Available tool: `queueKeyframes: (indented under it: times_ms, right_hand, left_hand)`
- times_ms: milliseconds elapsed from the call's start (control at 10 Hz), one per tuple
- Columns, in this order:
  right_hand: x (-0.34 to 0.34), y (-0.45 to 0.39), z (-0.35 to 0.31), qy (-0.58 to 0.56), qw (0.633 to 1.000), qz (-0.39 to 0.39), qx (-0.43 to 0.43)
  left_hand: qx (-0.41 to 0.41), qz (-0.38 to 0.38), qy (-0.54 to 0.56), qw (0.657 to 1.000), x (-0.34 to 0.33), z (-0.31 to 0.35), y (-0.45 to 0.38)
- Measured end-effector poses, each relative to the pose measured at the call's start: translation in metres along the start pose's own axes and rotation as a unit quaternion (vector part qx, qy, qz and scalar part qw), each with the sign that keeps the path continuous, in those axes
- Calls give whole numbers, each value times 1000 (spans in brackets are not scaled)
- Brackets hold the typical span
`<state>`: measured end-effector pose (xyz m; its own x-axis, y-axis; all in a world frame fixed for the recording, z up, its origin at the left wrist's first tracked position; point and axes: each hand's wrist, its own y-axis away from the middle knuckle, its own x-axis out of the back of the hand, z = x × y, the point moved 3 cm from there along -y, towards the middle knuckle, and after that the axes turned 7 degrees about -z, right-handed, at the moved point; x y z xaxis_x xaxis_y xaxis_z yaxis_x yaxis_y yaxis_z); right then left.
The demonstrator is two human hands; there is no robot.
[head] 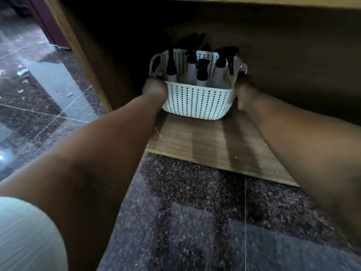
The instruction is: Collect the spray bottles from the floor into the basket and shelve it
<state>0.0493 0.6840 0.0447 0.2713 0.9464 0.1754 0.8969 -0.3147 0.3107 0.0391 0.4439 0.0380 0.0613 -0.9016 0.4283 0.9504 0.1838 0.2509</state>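
Observation:
A white perforated plastic basket (197, 102) sits on the low wooden shelf (214, 143), inside the dark compartment. Several white spray bottles with black trigger heads (203, 69) stand upright in it. My left hand (154, 89) grips the basket's left side, just below its loop handle. On the opposite side my right hand (244, 96) holds the basket under the right handle. Both arms reach forward into the shelf opening.
A wooden side panel (82, 55) bounds the compartment on the left, and a board (214, 0) closes it above. Dark speckled stone floor (195, 212) lies in front, with small scraps of litter (22, 72) at the left.

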Motion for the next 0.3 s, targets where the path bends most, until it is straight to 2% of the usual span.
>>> queueKeyframes:
  times_ms: [100,200,300]
  right_hand:
    - [8,12,13,53,998,-15,31]
    - [15,32,36,246,969,16,26]
    - [12,67,60,392,916,19,86]
  left_hand:
    - [-98,23,-159,982,2,-11,26]
    - [-163,-16,-328,930,-7,-34,67]
    - [-183,-60,-455,869,-15,-58,104]
